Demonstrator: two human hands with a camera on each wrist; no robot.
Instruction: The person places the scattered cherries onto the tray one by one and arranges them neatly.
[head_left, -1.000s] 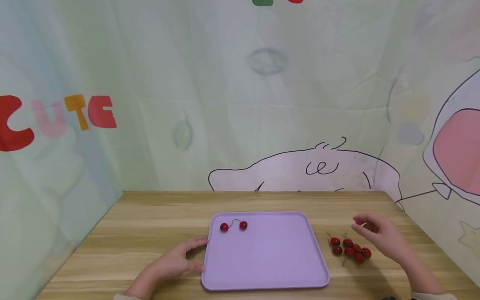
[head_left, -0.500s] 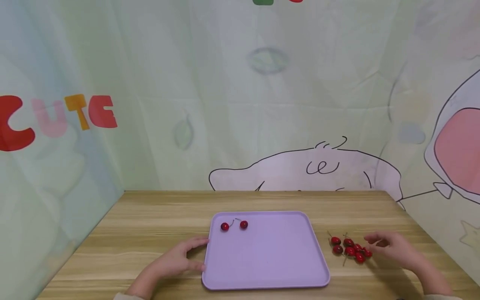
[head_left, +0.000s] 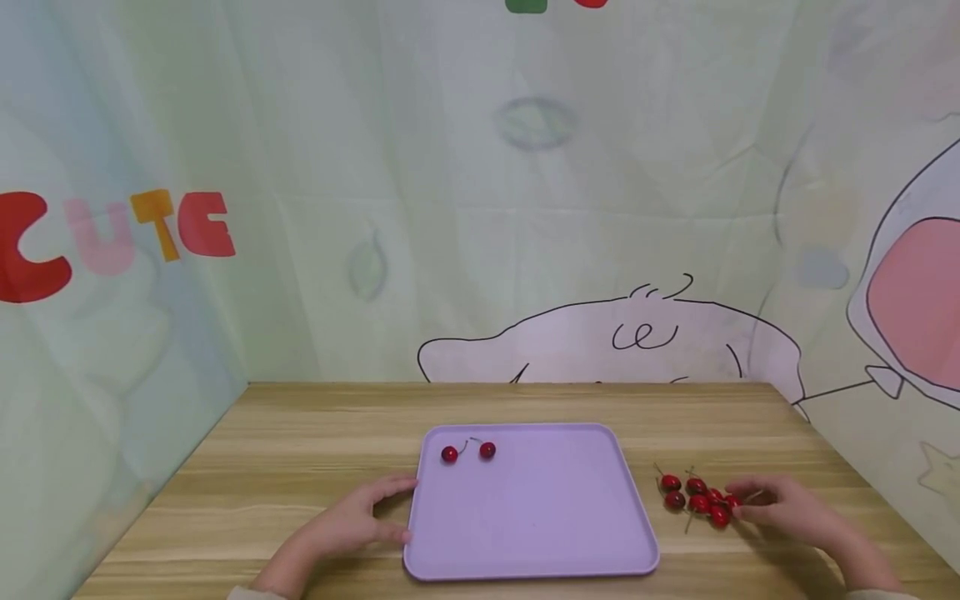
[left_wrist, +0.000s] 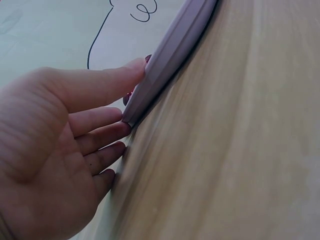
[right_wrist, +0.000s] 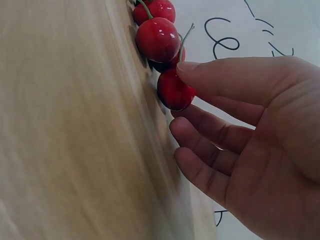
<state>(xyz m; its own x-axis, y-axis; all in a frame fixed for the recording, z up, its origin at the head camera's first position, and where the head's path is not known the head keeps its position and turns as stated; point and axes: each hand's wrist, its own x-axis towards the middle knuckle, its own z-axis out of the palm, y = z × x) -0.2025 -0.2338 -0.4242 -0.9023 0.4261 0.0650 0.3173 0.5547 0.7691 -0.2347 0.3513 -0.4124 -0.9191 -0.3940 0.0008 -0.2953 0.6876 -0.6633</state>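
My right hand is at the right end of a pile of red cherries on the table. Thumb and forefinger pinch the outermost cherry, which touches the pile; the other fingers are bent loosely beneath it. The forefinger's tip is hidden behind the cherry. My left hand rests against the left edge of a lilac tray, its thumb and fingertips touching the rim. Two cherries with stems lie in the tray's far left corner, one on the left and one on the right.
The wooden table reaches back to a printed curtain with cartoon drawings. The cherry pile lies just right of the tray, some stems pointing outward. Bare wood shows behind the tray and to its left.
My right hand has come down and nearer to me, from above the pile to the cherry at its right end, which it now pinches. The left hand and tray have stayed put.
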